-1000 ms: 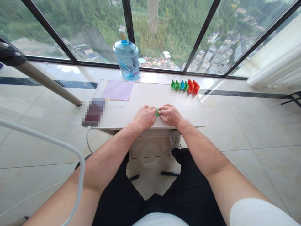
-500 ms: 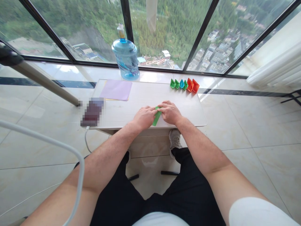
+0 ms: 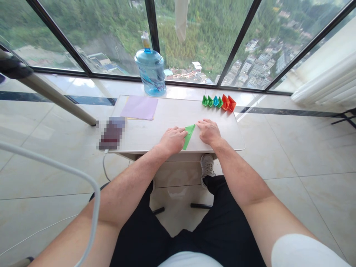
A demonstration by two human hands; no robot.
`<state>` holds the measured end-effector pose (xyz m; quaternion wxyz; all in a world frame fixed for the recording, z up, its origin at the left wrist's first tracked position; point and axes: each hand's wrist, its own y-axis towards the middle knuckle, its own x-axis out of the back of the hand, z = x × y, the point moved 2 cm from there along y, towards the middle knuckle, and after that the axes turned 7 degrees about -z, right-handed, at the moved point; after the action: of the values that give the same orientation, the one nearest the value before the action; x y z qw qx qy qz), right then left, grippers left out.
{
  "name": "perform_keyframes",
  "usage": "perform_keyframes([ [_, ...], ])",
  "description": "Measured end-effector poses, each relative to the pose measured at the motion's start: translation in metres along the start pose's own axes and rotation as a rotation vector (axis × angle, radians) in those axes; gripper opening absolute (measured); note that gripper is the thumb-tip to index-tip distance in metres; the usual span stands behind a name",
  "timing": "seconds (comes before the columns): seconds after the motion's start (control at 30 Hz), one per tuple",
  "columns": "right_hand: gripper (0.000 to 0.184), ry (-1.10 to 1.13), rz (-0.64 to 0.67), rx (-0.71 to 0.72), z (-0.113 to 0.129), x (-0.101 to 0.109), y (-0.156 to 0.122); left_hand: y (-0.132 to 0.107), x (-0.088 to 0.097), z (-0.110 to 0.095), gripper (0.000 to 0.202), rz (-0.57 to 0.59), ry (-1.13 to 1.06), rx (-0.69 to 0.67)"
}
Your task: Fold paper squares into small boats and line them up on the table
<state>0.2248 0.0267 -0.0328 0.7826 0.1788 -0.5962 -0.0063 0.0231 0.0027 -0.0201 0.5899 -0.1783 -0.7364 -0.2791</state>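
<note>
A small folded sheet of green paper [image 3: 189, 136] lies slanted near the front edge of the low white table [image 3: 144, 135], its upper end wide and pointed, its lower end narrow. My left hand [image 3: 174, 140] rests at its left side, fingers together and fingertips pressing the paper onto the tabletop. Just right of the paper, touching the table but apart from the sheet, is my right hand [image 3: 209, 131], its fingers curled in with nothing visible in them.
Several small folded paper boats [image 3: 216, 101], green, blue and orange, stand in a row at the back right. Purple sheets [image 3: 140, 107] lie at the back left. A blurred-out device [image 3: 112, 132] with a cable is at the left edge. Behind stands a blue water jug [image 3: 151, 72].
My right hand has moved right, off the green paper. The paper's wide upper end now shows, while my left hand stays on it. The view has shifted slightly.
</note>
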Motion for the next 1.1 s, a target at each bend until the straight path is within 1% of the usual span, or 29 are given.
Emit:
perform_keyframes([
  [0.07, 0.046, 0.004, -0.068, 0.000, 0.010, 0.004, 0.000, 0.000, -0.001, -0.001, 0.033, 0.001, 0.001, 0.008],
  [0.1, 0.046, 0.019, -0.078, 0.039, 0.016, 0.005, -0.001, -0.001, -0.001, -0.001, 0.034, -0.002, 0.000, 0.009],
  [0.17, 0.045, 0.055, -0.024, 0.147, 0.030, 0.004, -0.002, -0.002, -0.002, -0.002, 0.037, -0.006, -0.008, 0.011],
  [0.23, 0.042, 0.054, 0.059, 0.179, 0.038, 0.000, -0.004, -0.002, -0.002, -0.002, 0.040, -0.002, -0.016, 0.019],
  [0.3, 0.041, 0.032, 0.097, 0.155, 0.042, -0.003, -0.005, -0.003, -0.002, -0.002, 0.042, 0.006, -0.021, 0.029],
  [0.4, 0.040, 0.003, 0.098, 0.121, 0.042, -0.006, -0.004, -0.003, 0.000, -0.002, 0.039, 0.014, -0.013, 0.033],
  [0.53, 0.038, -0.018, 0.089, 0.085, 0.043, -0.004, -0.003, -0.003, 0.003, -0.003, 0.034, 0.019, 0.001, 0.036],
  [0.63, 0.039, -0.042, 0.102, 0.074, 0.045, -0.002, -0.003, -0.003, 0.005, -0.004, 0.033, 0.031, 0.004, 0.049],
  [0.8, 0.048, -0.131, 0.167, 0.097, 0.051, 0.002, -0.006, -0.008, 0.005, -0.007, 0.042, 0.051, 0.022, 0.095],
  [0.93, 0.052, -0.172, 0.220, 0.109, 0.057, 0.008, -0.007, -0.011, 0.004, -0.010, 0.047, 0.071, 0.043, 0.123],
  [1.1, 0.057, -0.217, 0.286, 0.049, 0.059, 0.011, -0.007, -0.012, 0.005, -0.014, 0.051, 0.093, 0.046, 0.132],
])
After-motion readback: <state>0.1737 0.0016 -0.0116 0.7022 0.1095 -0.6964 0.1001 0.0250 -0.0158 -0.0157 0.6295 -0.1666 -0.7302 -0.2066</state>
